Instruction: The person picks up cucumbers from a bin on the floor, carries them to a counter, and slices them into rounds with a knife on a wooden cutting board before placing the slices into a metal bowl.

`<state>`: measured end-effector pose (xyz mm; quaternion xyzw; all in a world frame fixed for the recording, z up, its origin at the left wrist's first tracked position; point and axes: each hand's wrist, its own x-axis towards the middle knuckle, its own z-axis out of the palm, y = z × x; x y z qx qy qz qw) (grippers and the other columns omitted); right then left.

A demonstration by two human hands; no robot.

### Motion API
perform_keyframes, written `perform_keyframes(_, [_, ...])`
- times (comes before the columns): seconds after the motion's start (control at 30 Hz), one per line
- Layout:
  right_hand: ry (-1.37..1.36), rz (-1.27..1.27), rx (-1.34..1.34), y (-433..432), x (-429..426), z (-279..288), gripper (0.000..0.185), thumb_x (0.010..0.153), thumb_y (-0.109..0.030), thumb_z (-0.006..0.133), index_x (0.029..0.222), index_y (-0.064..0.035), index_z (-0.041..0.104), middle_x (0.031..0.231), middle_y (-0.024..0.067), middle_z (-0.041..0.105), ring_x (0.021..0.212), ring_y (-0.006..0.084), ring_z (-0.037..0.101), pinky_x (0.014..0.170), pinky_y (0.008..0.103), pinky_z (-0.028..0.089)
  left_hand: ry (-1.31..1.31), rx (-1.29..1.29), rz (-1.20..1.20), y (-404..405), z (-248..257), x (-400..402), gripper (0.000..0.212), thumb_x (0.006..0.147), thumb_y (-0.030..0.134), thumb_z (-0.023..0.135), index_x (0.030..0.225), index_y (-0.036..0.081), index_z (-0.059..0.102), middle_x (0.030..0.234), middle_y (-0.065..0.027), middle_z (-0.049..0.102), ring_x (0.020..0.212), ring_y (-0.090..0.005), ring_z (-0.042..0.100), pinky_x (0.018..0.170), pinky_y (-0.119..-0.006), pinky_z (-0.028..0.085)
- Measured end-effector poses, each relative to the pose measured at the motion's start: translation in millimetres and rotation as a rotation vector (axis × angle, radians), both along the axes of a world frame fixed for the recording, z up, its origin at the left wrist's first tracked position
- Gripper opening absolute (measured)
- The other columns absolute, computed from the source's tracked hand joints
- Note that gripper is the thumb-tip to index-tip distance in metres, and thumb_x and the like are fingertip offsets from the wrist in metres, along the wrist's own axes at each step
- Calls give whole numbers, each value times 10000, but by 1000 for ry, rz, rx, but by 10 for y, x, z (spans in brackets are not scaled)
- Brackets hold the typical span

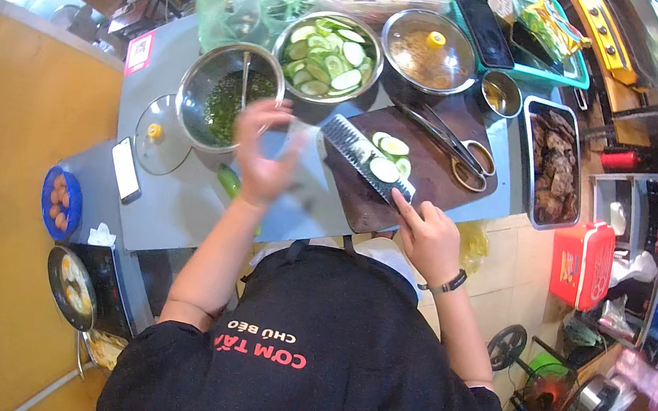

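Observation:
My right hand [432, 237] grips a knife, index finger along its wide, dimpled blade [350, 143]. The blade lies over the dark cutting board [361, 211], with a cucumber slice on it. Just beyond it are several more cucumber slices [393, 145]. Blurred and raised over the grey table, my left hand [261, 157] has its fingers apart and holds nothing. It overlaps the rim of a steel bowl [184, 107] of chopped greens in liquid, with a spoon handle sticking up. Partly behind that hand lies a green cucumber [229, 180]. A steel bowl of cucumber slices [328, 60] stands further back.
Tongs [441, 133] and scissors [473, 168] lie on the board's right side. A lidded pan [429, 51], a small steel cup [502, 94] and a tray of cooked meat [550, 165] stand beyond. At left are a glass lid [162, 140] and a phone [126, 170].

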<state>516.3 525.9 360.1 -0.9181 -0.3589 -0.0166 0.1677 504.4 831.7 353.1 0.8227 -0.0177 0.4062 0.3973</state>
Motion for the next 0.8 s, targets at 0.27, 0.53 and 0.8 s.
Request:
perform_keyframes(0.27, [-193, 122, 83, 467, 581, 11, 398, 809, -142, 649, 1203, -200, 665, 791, 55, 524, 723, 233, 583, 619, 364, 474, 399, 415, 0, -563, 204, 506, 726, 735, 572, 762, 1279, 135, 558, 1513, -171, 388, 1422, -393, 319, 1129, -661, 146])
perform_keyframes(0.53, [-272, 113, -15, 505, 890, 175, 419, 829, -148, 600, 1244, -178, 648, 808, 47, 536, 739, 220, 587, 635, 353, 482, 735, 567, 53, 57, -47, 1430, 770, 905, 682, 464, 1539, 272, 314, 1639, -152, 134, 1525, -324, 35, 1111, -708, -86])
perform_keyframes(0.8, [56, -41, 172, -671, 272, 155, 420, 908, -121, 640, 1323, -167, 591, 724, 66, 545, 620, 240, 579, 565, 346, 458, 333, 345, 212, 142, -365, 1536, 651, 950, 481, 564, 1497, 181, 379, 1599, -222, 202, 1498, -376, 152, 1166, -631, 82])
